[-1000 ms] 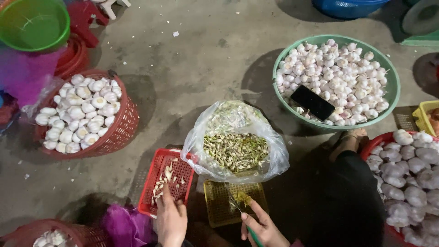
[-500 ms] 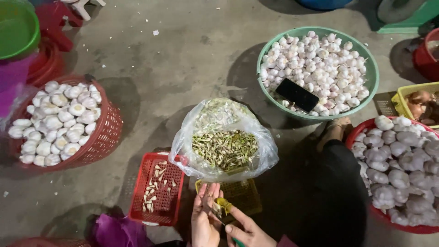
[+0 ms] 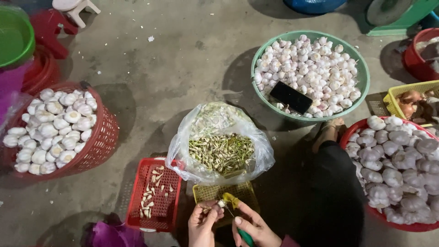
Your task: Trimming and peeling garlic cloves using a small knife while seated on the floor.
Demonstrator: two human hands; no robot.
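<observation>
Hands: 2 (image 3: 203, 224) (image 3: 256, 226) | garlic-filled baskets: 3 (image 3: 98, 142) (image 3: 363, 80) (image 3: 411, 225) | flat red trays: 1 (image 3: 137, 201) | clear bags: 1 (image 3: 183, 155) | dark phones: 1 (image 3: 291, 97)

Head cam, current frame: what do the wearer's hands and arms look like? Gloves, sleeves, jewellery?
Both hands are bare: left hand and right hand show no gloves, rings or bracelets. A sliver of pink sleeve shows at the right wrist. The left wrist is cut off by the frame edge.

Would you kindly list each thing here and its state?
left hand: pinching a garlic piece
right hand: gripping a green-handled tool
plastic bag: open, holding green trimmings
red tray: few cloves
green basin: heaped garlic, dark phone on top
</observation>
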